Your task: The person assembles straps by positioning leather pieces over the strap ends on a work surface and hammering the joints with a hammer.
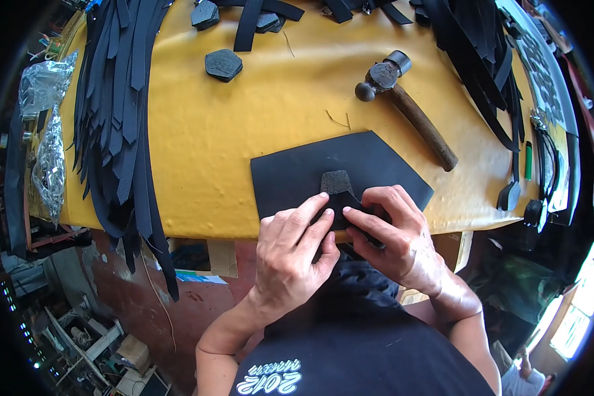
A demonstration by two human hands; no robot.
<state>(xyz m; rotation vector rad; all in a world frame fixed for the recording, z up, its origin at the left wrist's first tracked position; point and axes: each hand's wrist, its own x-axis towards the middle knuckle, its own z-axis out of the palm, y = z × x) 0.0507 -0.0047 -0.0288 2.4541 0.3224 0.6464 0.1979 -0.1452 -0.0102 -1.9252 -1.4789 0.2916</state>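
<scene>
A small black leather-like piece (338,200) with a rough grey end lies over a dark flat sheet (290,168) near the table's front edge. My left hand (294,247) presses its fingertips on the left side of the piece, fingers closed together. From the right, my right hand (397,234) grips the same piece with its fingers bent, the index fingertip close to the left hand's. The lower part of the piece is hidden under both hands. Beyond the sheet, to the right, lies a ball-peen hammer (419,122) with a wooden handle.
Long black straps (122,99) hang in a bundle over the left side of the yellow table (198,145). More black straps (472,59) lie at the far right. A stack of dark pentagon-shaped pieces (223,65) sits toward the back. A green stick (528,160) is at the right edge.
</scene>
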